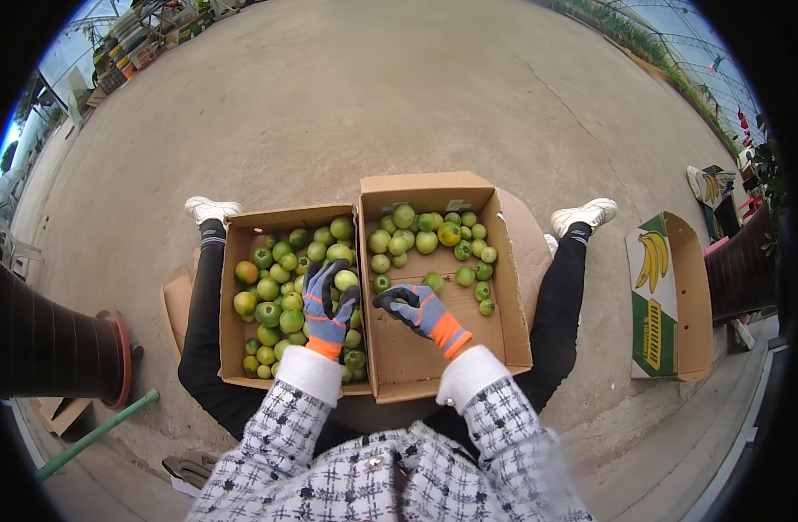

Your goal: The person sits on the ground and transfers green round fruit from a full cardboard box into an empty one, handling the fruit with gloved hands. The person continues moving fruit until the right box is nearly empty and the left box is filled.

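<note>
My left hand (326, 315), in a grey-blue work glove with black fingers and an orange cuff, is closed around a pale green tomato (346, 280). It is over the right side of the left cardboard box (234, 348), which is full of green tomatoes (268, 289), a few turning orange. My right hand (423, 313), gloved alike, hangs over the left part of the right cardboard box (503, 335). Its fingers and thumb are drawn together; what they hold, if anything, is hidden. In that box, green tomatoes (426, 242) lie along the far side and down the right.
My legs stretch out on both sides of the boxes on the concrete floor (373, 96). An upright banana carton (669, 296) is at the right. Large dark pots (60, 348) stand at both sides, and a green pole (99, 435) lies at lower left.
</note>
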### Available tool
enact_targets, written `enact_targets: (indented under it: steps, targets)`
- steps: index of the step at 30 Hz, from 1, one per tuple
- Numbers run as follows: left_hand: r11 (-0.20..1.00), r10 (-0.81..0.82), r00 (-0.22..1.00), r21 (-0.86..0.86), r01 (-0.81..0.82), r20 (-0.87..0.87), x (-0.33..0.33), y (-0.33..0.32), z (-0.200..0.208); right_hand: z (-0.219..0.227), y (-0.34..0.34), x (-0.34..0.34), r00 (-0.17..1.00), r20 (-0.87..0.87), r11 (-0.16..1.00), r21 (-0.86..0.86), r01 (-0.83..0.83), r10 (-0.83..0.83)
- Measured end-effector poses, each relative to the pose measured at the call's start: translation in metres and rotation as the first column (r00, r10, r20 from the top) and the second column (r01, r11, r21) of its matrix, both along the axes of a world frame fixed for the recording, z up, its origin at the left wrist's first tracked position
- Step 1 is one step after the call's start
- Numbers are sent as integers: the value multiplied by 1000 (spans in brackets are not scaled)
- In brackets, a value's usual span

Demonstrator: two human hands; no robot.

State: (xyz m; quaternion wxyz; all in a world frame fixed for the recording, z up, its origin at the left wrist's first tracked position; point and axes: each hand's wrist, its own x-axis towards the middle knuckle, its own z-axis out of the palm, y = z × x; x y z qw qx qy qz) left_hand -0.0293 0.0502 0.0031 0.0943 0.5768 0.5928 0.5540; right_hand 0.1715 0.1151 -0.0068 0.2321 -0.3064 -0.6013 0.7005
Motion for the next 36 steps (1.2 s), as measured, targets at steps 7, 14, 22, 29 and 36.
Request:
enact_targets:
  steps: [7, 14, 22, 29, 36]
  targets:
    - [980, 196, 357, -190, -52, 913, -84, 22, -12, -16, -3, -5, 991, 137, 988, 155, -18, -4]
    - [994, 79, 725, -113, -1, 684, -24, 1, -12, -19, 0, -4, 969, 232, 965, 262, 22, -86]
    - [988, -149, 863, -102, 114, -482, 44, -19, 33, -14, 4, -8, 987, -63, 829, 537, 158, -147]
    - [994, -102, 910, -82, 75, -403, 39, -18, 16, -4, -6, -11, 997, -10, 949, 306, 75, -76]
    - [991, 137, 409, -131, -43, 902, -41, 18, 1, -26, -1, -3, 915, 218, 904, 346, 252, -339]
